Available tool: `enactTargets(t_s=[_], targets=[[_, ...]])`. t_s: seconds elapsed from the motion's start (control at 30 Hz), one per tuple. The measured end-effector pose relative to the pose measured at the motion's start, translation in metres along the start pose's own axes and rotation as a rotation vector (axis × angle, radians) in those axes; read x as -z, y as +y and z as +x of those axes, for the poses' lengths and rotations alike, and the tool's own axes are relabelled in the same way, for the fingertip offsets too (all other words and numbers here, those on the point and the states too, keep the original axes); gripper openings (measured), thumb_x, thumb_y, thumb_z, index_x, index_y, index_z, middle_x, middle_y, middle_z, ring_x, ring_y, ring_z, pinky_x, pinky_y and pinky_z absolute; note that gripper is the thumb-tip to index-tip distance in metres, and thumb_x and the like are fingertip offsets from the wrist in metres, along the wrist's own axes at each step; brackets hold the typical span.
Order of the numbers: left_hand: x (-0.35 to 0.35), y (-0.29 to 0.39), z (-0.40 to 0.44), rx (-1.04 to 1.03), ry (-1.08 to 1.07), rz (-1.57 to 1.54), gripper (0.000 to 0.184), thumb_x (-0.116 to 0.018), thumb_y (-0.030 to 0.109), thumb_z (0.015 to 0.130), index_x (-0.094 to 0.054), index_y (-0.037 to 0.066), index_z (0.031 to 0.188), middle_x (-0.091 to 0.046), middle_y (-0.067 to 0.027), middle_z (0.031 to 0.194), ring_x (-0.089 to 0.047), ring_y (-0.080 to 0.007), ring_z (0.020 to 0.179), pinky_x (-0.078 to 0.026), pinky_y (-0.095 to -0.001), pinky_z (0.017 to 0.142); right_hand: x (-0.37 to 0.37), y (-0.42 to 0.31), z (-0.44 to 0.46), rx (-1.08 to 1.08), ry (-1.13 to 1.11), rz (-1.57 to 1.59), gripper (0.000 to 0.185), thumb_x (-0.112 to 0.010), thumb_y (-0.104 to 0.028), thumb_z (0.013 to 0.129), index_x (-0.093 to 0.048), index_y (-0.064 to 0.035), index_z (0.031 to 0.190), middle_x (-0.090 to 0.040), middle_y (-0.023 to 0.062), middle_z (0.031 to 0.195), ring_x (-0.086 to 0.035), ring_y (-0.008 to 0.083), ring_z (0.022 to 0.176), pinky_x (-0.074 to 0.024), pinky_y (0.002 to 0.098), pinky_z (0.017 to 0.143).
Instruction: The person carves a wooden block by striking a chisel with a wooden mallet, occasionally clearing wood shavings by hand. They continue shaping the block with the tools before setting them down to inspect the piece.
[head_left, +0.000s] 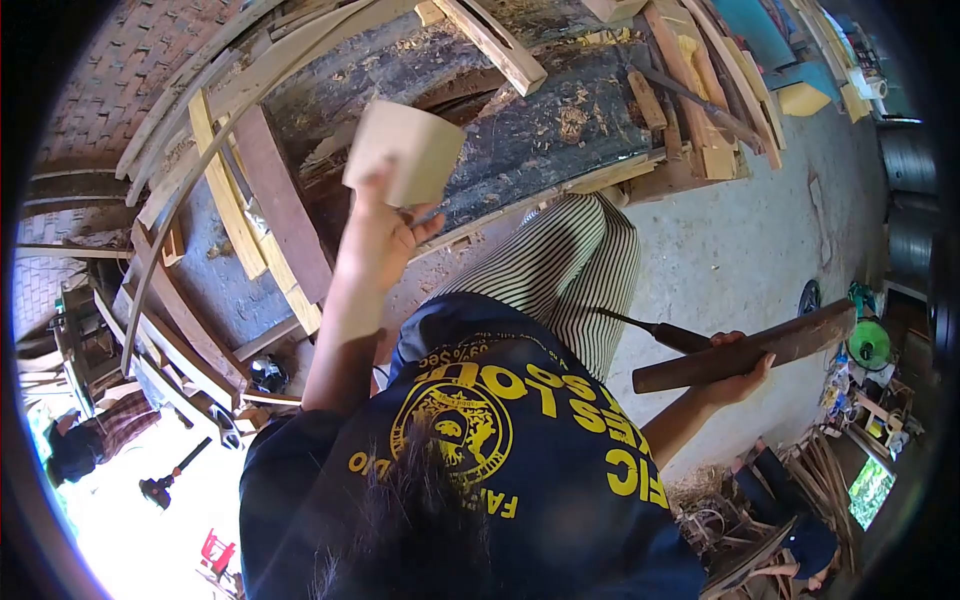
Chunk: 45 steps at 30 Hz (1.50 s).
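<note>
A pale, squarish wooden block (408, 152) with a rounded edge is raised in my left hand (385, 225), my thumb against its near face and my other fingers curled beside it. On the other side of my body, my right hand (745, 372) is closed around a long dark wooden bar (690, 372). The same hand also grips a black-handled tool (680, 338) whose thin dark shaft points towards my striped trousers (575, 260). The kind of tool is not clear. Part of its handle is hidden behind the bar and fingers.
Before my knees lies a dark, shaving-strewn timber slab (560, 135). Wooden planks (285, 195) and curved strips surround it on the left; more lumber (700, 120) lies right. Another person (790, 510) is at lower right, near a green round object (868, 343).
</note>
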<state>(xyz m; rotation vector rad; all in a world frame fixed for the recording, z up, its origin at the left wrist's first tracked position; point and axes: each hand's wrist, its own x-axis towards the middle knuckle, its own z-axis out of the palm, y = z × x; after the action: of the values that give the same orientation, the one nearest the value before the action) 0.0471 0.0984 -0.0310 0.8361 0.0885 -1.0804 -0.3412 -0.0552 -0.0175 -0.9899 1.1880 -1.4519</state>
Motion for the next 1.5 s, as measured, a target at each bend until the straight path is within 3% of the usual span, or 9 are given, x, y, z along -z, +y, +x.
enactTargets(t_s=[0.13, 0.43, 0.6, 0.67, 0.97, 1.17, 1.23, 1.37, 1.5], targets=[[0.028, -0.040, 0.017, -0.719, 0.287, 1.567, 0.064, -0.084, 0.025, 0.061, -0.055, 0.013, 0.117, -0.046, -0.0216, 0.121, -0.044, -0.0359, 0.114, -0.042, -0.0448, 0.089, -0.015, -0.001, -0.001, -0.015, -0.007, 0.000, 0.052, -0.039, -0.049, 0.093, -0.051, 0.0002, 0.100, -0.056, 0.0147, 0.070, -0.054, 0.0231, 0.060, -0.0466, 0.0335, 0.061], [0.037, -0.060, 0.014, -0.709, 0.341, 1.723, 0.071, -0.082, 0.039, 0.057, -0.056, 0.026, 0.122, -0.032, -0.0220, 0.137, -0.030, -0.0421, 0.127, -0.019, -0.0615, 0.099, -0.033, -0.001, -0.003, -0.016, -0.071, -0.063, 0.049, -0.044, -0.047, 0.092, -0.051, 0.0010, 0.098, -0.057, 0.0144, 0.070, -0.056, 0.0229, 0.060, -0.0471, 0.0327, 0.059], [0.039, -0.049, 0.028, -0.834, -0.042, 2.072, 0.064, -0.077, 0.036, 0.067, -0.056, 0.031, 0.127, -0.041, -0.0006, 0.143, -0.028, -0.0246, 0.138, -0.010, -0.0602, 0.107, -0.046, 0.002, 0.002, -0.003, -0.080, -0.120, 0.046, -0.044, -0.045, 0.093, -0.049, 0.0005, 0.096, -0.057, 0.0151, 0.069, -0.056, 0.0228, 0.060, -0.0470, 0.0321, 0.058], [0.041, -0.052, 0.030, -0.879, -0.015, 2.037, 0.055, -0.076, 0.034, 0.068, -0.060, 0.025, 0.120, -0.051, 0.0039, 0.133, -0.035, -0.0189, 0.135, -0.012, -0.0597, 0.107, -0.051, 0.004, 0.002, 0.008, -0.098, -0.137, 0.045, -0.044, -0.044, 0.093, -0.049, 0.0004, 0.097, -0.057, 0.0152, 0.069, -0.056, 0.0226, 0.059, -0.0469, 0.0319, 0.058], [0.070, -0.067, 0.047, -1.043, -0.142, 1.795, 0.044, -0.077, 0.030, 0.066, -0.063, 0.014, 0.104, -0.054, -0.0045, 0.109, -0.044, -0.0266, 0.120, -0.021, -0.0584, 0.106, -0.057, 0.006, 0.001, 0.088, -0.171, -0.185, 0.041, -0.044, -0.041, 0.094, -0.047, -0.0005, 0.102, -0.057, 0.0153, 0.066, -0.056, 0.0225, 0.056, -0.0459, 0.0305, 0.053], [0.059, -0.068, 0.036, -1.228, 0.047, 1.800, 0.080, -0.085, 0.030, 0.056, -0.048, 0.011, 0.124, -0.045, -0.0153, 0.121, -0.038, -0.0326, 0.122, -0.027, -0.0588, 0.104, -0.054, 0.006, 0.001, 0.056, -0.121, -0.182, 0.041, -0.045, -0.040, 0.094, -0.046, -0.0002, 0.105, -0.057, 0.0151, 0.065, -0.056, 0.0221, 0.056, -0.0465, 0.0306, 0.053], [0.064, -0.076, 0.036, -0.959, 0.248, 1.382, 0.101, -0.087, 0.024, 0.052, -0.033, 0.005, 0.135, -0.044, -0.0206, 0.121, -0.042, -0.0334, 0.119, -0.033, -0.0537, 0.103, -0.057, 0.003, -0.001, 0.065, -0.133, -0.181, 0.040, -0.045, -0.039, 0.094, -0.045, -0.0005, 0.105, -0.057, 0.0148, 0.065, -0.056, 0.0218, 0.055, -0.0465, 0.0307, 0.052], [0.049, -0.052, 0.021, -0.747, 0.119, 1.040, 0.100, -0.082, 0.010, 0.058, -0.023, 0.002, 0.139, -0.045, -0.0203, 0.125, -0.049, -0.0314, 0.116, -0.038, -0.0438, 0.102, -0.061, 0.001, -0.003, 0.065, -0.140, -0.202, 0.039, -0.045, -0.039, 0.094, -0.045, -0.0007, 0.105, -0.057, 0.0147, 0.065, -0.055, 0.0218, 0.054, -0.0463, 0.0306, 0.051], [0.012, -0.025, -0.006, -0.117, -0.028, -0.178, 0.084, -0.032, 0.070, 0.082, -0.032, 0.010, 0.140, -0.047, -0.0176, 0.128, -0.052, -0.0340, 0.113, -0.039, -0.0487, 0.104, -0.066, 0.001, -0.003, 0.071, -0.141, -0.212, 0.039, -0.045, -0.038, 0.094, -0.045, -0.0011, 0.104, -0.057, 0.0150, 0.065, -0.055, 0.0218, 0.054, -0.0459, 0.0302, 0.051]])
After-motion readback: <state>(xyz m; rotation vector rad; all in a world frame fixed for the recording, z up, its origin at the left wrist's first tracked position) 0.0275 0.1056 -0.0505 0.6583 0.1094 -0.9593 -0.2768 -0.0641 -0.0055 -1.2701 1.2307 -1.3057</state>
